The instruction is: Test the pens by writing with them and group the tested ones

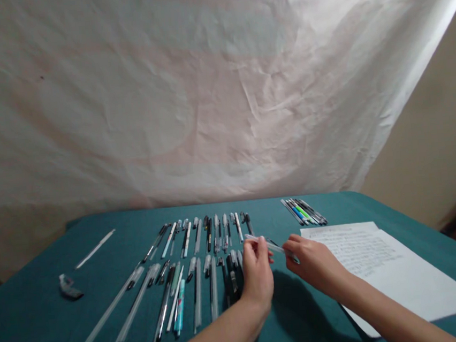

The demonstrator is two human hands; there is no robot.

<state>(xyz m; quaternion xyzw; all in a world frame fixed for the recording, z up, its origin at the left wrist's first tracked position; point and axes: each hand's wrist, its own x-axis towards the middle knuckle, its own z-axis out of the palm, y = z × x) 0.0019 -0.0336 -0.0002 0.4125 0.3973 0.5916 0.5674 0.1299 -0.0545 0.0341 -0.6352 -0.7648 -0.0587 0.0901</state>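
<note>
Head view shows two bare hands raised over a green tabletop [38, 340], both on one clear pen [274, 247]. It slants between them, its left end higher than its right. The left hand [258, 273] pinches it near the left end between thumb and fingers; the right hand [311, 260] grips the other end with bent fingertips. Whether its cap is on, I cannot tell.

Left of the hands, pens lie in two rows, a back row [187, 239] and a front row [214, 290], the latter with a light-blue pen [180, 307]. Farther left are a thin white stick [95, 249] and a crumpled wrapper-like piece [68, 288]. Beyond the right hand sits a pen cluster [303, 212]; written-on paper [416, 287] lies near that arm.
</note>
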